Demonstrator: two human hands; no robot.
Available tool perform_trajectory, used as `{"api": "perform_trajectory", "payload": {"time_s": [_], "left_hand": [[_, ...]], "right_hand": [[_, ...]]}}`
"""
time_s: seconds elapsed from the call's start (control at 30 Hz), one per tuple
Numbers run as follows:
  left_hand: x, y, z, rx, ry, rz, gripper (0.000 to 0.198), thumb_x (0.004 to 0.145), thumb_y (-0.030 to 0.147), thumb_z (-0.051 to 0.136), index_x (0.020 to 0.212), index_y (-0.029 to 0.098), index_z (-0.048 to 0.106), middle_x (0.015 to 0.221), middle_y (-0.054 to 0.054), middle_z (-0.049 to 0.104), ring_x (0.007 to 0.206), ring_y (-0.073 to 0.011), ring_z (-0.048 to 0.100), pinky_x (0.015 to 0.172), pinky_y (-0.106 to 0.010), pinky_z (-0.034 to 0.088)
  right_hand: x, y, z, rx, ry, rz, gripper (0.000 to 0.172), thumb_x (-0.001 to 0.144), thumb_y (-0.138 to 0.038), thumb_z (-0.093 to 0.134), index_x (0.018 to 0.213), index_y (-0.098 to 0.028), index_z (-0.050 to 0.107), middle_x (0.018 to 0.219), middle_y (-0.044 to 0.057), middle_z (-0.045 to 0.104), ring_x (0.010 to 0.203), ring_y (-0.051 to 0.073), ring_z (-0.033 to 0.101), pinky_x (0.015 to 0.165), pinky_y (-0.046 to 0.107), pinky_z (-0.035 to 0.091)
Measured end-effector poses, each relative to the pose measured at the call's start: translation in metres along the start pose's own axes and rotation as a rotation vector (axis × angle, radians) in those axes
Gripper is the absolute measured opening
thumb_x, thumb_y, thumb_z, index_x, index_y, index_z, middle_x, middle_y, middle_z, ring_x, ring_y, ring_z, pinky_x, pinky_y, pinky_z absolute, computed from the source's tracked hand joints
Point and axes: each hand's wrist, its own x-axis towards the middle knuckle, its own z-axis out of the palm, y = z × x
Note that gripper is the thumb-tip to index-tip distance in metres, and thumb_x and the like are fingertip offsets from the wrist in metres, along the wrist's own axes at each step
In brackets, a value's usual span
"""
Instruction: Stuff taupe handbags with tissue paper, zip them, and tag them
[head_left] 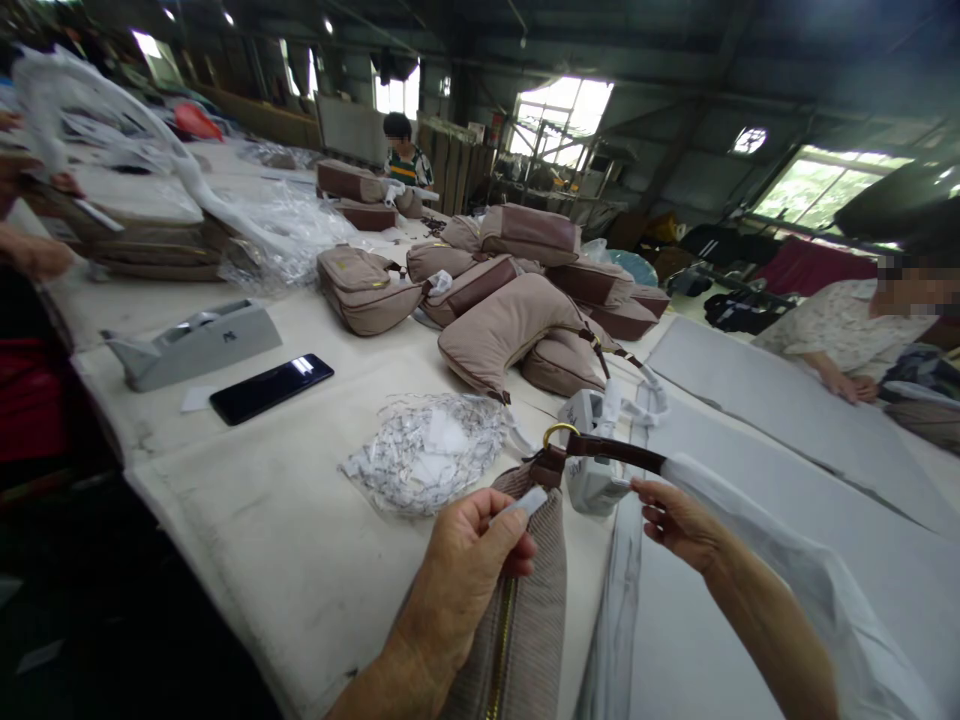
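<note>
My left hand (472, 560) is closed in a pinch on a small whitish strip (531, 500), just above a taupe bag (536, 600). The bag lies below that hand, its gold zipper running lengthwise. A brown strap (615, 452) joins it by a gold ring (561, 432), and white wrapping covers the strap's far part. My right hand (679, 522) has its thumb and forefinger pinched at the edge of a small grey tape dispenser (592, 490); what they grip there is too small to make out.
A clear bag of tangled strings and tags (427, 455) lies beyond my left hand. Farther left are a black phone (271, 388) and a grey dispenser (202, 345). Several taupe bags (510, 325) are piled behind. People are at the left edge, right (832, 320) and back.
</note>
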Motion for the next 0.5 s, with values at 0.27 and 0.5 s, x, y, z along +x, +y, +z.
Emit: {"api": "perform_trajectory", "payload": {"time_s": [0.27, 0.5], "left_hand": [[0.002, -0.005, -0.001, 0.022, 0.009, 0.023, 0.029, 0.068, 0.039, 0.067, 0.072, 0.012, 0.058, 0.06, -0.001, 0.061, 0.053, -0.0087, 0.054, 0.055, -0.018, 0.048], [-0.001, -0.011, -0.006, 0.587, 0.088, 0.428, 0.018, 0.082, 0.029, 0.051, 0.072, 0.016, 0.058, 0.06, 0.0, 0.06, 0.053, -0.0106, 0.054, 0.051, -0.019, 0.041]], "right_hand": [[-0.018, 0.028, 0.023, 0.206, 0.073, 0.113, 0.028, 0.056, -0.027, 0.072, 0.068, -0.015, 0.051, 0.058, -0.009, 0.037, 0.043, 0.001, 0.031, 0.04, 0.016, 0.031], [-0.029, 0.045, 0.03, 0.047, 0.169, 0.098, 0.025, 0.054, -0.03, 0.072, 0.065, -0.015, 0.055, 0.056, -0.004, 0.047, 0.048, 0.007, 0.042, 0.04, 0.017, 0.029]]}}
